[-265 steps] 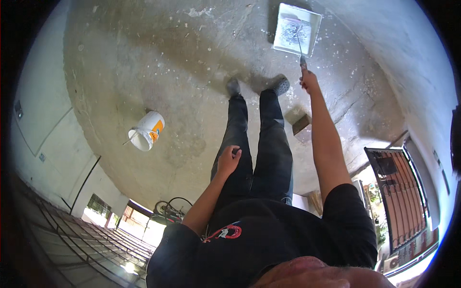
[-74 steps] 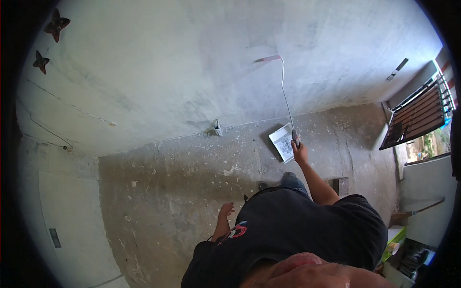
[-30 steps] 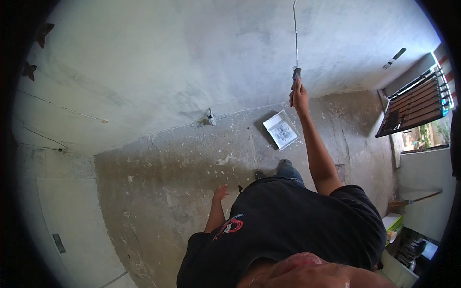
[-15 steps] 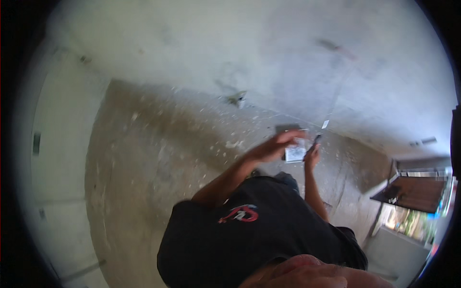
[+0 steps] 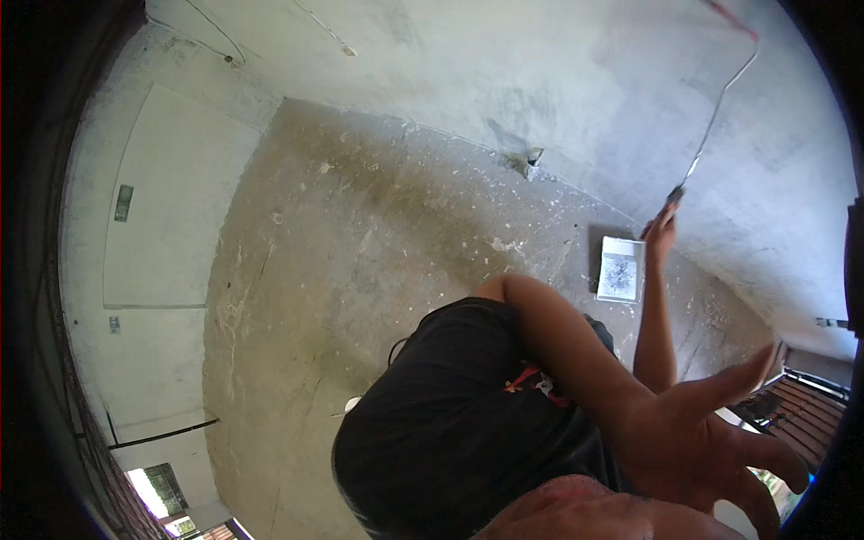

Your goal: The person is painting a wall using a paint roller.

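My right hand (image 5: 661, 229) is closed around the dark handle of a long-framed paint roller (image 5: 691, 171). The roller's bent wire rises along the wall, and its reddish end runs out at the top edge. Across my body and close to the camera, my left hand (image 5: 706, 445) is raised at the lower right, fingers spread, holding nothing. A white rectangular paint tray (image 5: 620, 272) with a grey, smeared middle lies on the floor below my right hand, apart from it.
A small paint-smeared container (image 5: 534, 164) stands at the foot of the pale wall (image 5: 558, 81). White splashes dot the concrete floor (image 5: 342, 270). A cable (image 5: 328, 31) hangs on the wall. A brown slatted panel (image 5: 805, 414) is at the right.
My left hand has left the area near the tray and swung right, up towards the camera. My right hand has moved up and right with the paint roller. The view has shifted.
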{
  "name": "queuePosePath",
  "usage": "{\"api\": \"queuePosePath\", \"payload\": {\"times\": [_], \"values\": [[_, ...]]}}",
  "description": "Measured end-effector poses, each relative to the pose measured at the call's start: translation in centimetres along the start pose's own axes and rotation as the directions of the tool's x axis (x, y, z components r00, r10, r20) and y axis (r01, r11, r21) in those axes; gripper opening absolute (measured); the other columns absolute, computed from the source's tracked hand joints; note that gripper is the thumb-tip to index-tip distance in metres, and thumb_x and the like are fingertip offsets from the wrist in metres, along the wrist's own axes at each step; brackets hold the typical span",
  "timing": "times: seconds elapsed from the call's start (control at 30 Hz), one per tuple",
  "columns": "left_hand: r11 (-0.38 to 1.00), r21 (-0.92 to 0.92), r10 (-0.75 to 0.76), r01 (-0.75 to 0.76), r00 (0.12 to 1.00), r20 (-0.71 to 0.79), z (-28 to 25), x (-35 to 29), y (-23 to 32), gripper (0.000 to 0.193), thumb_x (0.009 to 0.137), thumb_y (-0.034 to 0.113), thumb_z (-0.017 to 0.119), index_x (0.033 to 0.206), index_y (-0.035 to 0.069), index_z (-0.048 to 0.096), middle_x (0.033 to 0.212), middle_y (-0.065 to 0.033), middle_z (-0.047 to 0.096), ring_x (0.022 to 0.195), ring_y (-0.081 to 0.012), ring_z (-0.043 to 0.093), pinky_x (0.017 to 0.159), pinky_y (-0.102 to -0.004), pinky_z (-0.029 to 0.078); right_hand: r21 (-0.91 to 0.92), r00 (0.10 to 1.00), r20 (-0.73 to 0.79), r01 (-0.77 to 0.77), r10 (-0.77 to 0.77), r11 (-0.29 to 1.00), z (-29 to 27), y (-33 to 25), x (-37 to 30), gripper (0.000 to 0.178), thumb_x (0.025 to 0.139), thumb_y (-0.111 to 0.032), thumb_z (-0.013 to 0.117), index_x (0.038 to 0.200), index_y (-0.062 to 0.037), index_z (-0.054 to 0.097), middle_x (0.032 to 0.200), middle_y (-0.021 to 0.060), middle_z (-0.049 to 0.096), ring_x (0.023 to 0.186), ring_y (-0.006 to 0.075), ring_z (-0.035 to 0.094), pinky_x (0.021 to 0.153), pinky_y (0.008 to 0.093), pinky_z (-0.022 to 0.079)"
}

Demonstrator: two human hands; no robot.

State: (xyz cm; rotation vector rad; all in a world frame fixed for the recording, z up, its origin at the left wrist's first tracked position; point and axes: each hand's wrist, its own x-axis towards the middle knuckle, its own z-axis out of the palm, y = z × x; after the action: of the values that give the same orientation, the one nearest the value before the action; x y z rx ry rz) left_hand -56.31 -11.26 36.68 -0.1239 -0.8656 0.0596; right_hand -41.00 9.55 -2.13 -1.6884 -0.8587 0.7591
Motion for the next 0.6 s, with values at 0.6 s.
{"api": "queuePosePath", "payload": {"times": [0.6], "values": [[0.981, 0.188, -0.040, 0.036, 0.999, 0.018, -1.5, -0.7, 0.6, 0.108, 0.075, 0.087, 0.012, 0.150, 0.009, 0.007, 0.153, -0.0247, 0.014, 0.138, -0.0371, 0.027, 0.112, -0.0509, 0.025, 0.048, 0.985, 0.026, 0.168, -0.170, 0.985, -1.1, -5.1, 3.7, 0.057, 0.096, -0.058, 0.038, 0.076, -0.0054, 0.052, 0.046, 0.0016, 0.042, 0.036, 0.0115, 0.043, 0.036, 0.0290, 0.033]]}}
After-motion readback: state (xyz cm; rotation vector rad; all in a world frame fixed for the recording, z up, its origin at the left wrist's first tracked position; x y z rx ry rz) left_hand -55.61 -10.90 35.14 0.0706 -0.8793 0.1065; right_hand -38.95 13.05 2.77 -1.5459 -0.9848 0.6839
